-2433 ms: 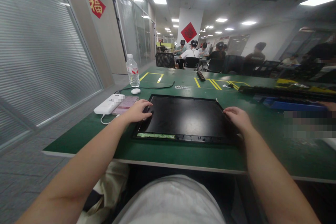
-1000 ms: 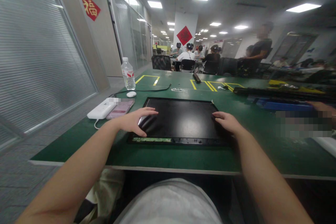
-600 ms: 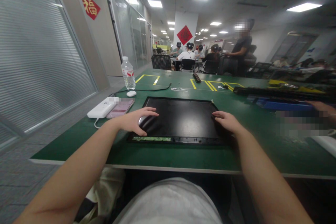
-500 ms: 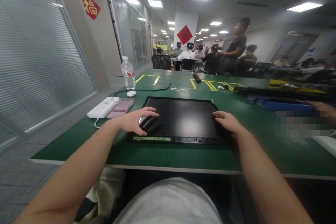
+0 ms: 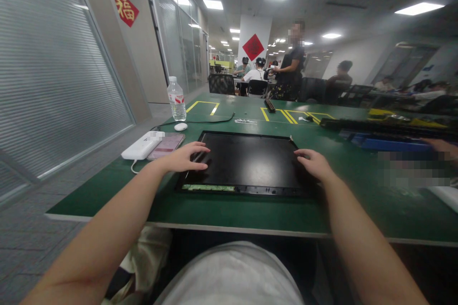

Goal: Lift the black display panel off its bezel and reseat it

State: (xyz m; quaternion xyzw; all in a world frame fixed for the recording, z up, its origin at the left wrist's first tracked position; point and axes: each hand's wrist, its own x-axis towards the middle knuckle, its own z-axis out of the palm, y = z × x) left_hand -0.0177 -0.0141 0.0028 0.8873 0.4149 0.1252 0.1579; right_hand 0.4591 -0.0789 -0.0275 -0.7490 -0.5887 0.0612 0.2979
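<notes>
A black LCD display panel (image 5: 246, 159) lies flat on the green table in front of me, screen upward. A strip of green circuit board (image 5: 208, 188) shows along its near left edge. My left hand (image 5: 184, 157) rests over the panel's left edge, thumb and fingers apart. At the right edge is my right hand (image 5: 315, 162), its fingers stretched toward the frame and its fingertips touching or just above it. The underside of that hand is hidden. Neither hand visibly lifts the panel.
To the left stand a water bottle (image 5: 176, 100), a white power bank (image 5: 143, 145), a phone (image 5: 166, 146) and a white oval case (image 5: 181, 127). A black cable (image 5: 211, 121) runs behind. Another person's hand (image 5: 442, 147) is near a blue object (image 5: 390, 142) at right.
My left hand has shifted slightly up and left toward the panel's edge, its thumb rising from the lower border. My right hand barely moved. A standing person in the background moved left.
</notes>
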